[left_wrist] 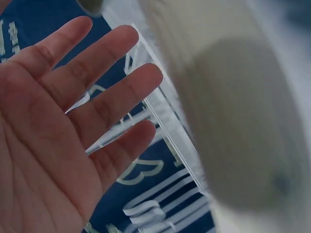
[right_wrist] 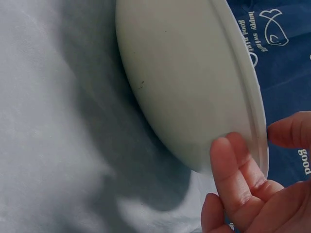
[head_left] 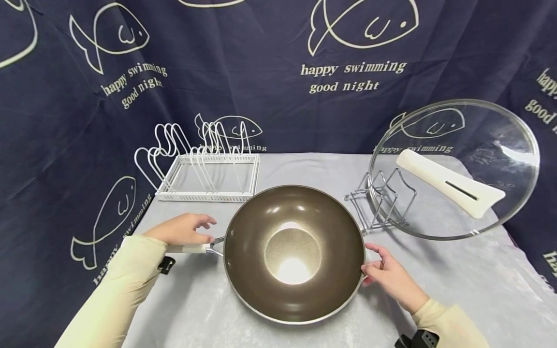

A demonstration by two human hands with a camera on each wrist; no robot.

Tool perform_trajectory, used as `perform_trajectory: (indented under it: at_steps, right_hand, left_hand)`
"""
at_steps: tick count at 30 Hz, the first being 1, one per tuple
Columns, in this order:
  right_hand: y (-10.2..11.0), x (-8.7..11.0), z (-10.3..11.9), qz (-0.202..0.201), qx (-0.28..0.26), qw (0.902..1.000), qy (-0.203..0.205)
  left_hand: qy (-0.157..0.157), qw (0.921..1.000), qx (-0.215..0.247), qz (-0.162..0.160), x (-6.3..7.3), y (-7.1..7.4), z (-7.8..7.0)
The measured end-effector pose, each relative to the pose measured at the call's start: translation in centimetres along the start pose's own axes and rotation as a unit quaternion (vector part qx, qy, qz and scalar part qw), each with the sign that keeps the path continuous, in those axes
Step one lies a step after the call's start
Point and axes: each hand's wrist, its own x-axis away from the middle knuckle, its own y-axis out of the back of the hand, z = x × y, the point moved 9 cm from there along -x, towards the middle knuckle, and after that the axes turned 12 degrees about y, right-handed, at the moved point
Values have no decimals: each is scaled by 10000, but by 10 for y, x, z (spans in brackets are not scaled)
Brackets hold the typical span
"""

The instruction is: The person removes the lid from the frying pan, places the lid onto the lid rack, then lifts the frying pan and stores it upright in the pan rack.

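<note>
A large wok (head_left: 293,253) with a brown inside sits over the grey cloth, its cream handle (head_left: 187,249) pointing left. My left hand (head_left: 183,228) hovers over that handle. In the left wrist view its fingers are spread and fairly straight, beside a blurred cream shape (left_wrist: 243,121). At the wok's right edge, my right hand (head_left: 387,270) holds the rim between thumb and fingers. The right wrist view has fingertips (right_wrist: 226,158) against the pale outer wall (right_wrist: 184,82) and another digit at the rim.
Behind the wok on the left stands a white wire rack (head_left: 209,197). At the right, a glass lid (head_left: 461,145) with a long cream handle (head_left: 450,183) leans upright in a small metal rack (head_left: 370,224). A dark blue fish-print curtain (head_left: 270,63) hangs behind the table.
</note>
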Motion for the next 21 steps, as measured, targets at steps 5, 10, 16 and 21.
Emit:
perform_trajectory:
  at_steps: [5, 10, 16, 21]
  right_hand:
    - [-5, 1, 0, 81, -390, 9992, 82]
    - [-7, 2, -4, 77, -564, 9984, -45]
    - [-5, 1, -8, -118, -667, 9975, -196]
    - [-4, 1, -9, -135, -794, 9965, -209]
  left_hand:
    - [385, 9987, 85, -314, 28, 10, 29]
    - [752, 9966, 212, -278, 44, 14, 55]
    - [1156, 9927, 265, 219, 51, 7, 75]
    - [1181, 9922, 136, 370, 48, 2, 79]
